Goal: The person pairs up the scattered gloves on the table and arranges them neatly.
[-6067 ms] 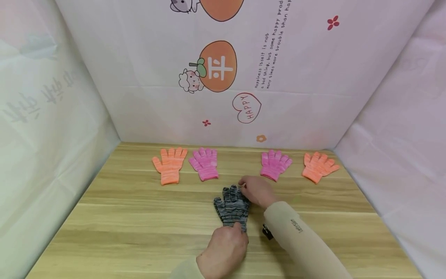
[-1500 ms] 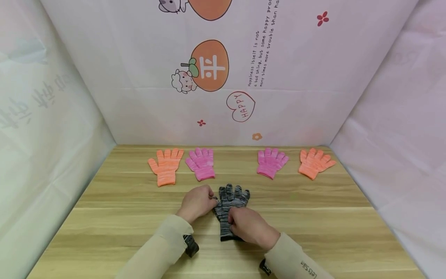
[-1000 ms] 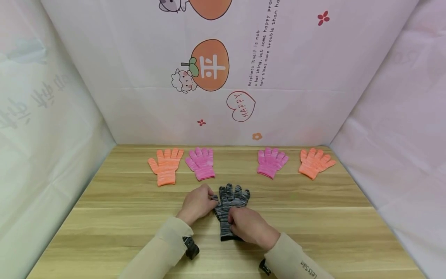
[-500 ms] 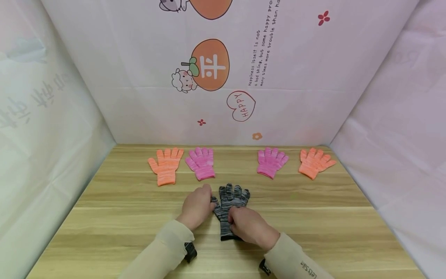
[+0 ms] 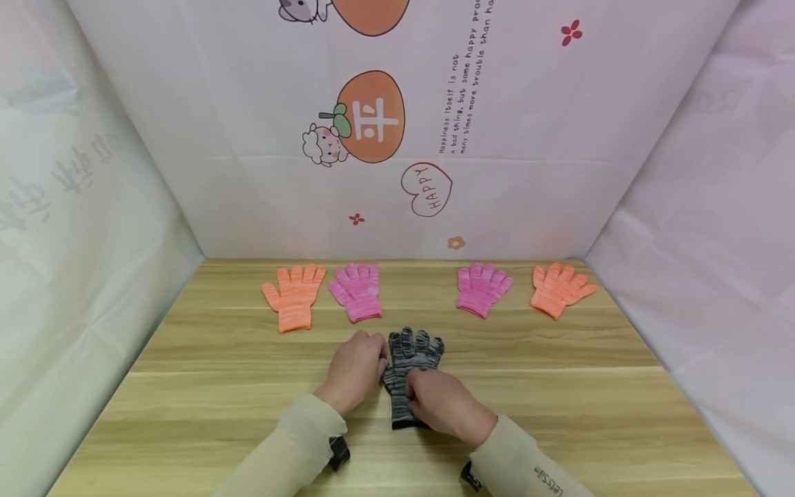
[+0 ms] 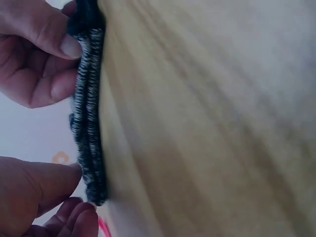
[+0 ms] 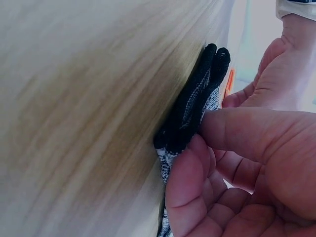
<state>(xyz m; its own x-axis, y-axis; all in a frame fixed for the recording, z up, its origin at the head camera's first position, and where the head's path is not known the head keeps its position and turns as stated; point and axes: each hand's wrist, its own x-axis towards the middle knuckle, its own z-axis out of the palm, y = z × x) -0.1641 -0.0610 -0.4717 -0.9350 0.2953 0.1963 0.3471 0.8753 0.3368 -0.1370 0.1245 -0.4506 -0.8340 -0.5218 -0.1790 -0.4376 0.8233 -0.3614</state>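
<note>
A grey-and-black knit glove (image 5: 410,359) lies flat mid-table in the head view, fingers pointing away from me. My left hand (image 5: 352,369) pinches its thumb, which is now hidden behind my knuckles. On the lower palm near the cuff, my right hand (image 5: 450,404) grips the knit with curled fingers. From the left wrist, the glove (image 6: 91,108) appears edge-on, with my left hand (image 6: 34,197) at its lower end and my right hand (image 6: 34,54) above. The right wrist view shows the black cuff (image 7: 190,103) between thumb and fingers of my right hand (image 7: 242,168).
Along the table's back edge lie an orange glove (image 5: 295,297) and a pink glove (image 5: 358,291) on the left. Another pink glove (image 5: 482,290) and another orange glove (image 5: 559,290) lie on the right. A printed white cloth wall (image 5: 273,200) rises behind the wooden table (image 5: 205,386).
Earlier my left hand was at the cuff and my right by the glove's fingers; now the left is at the thumb, the right near the cuff. Lately the left hand rolled over the thumb.
</note>
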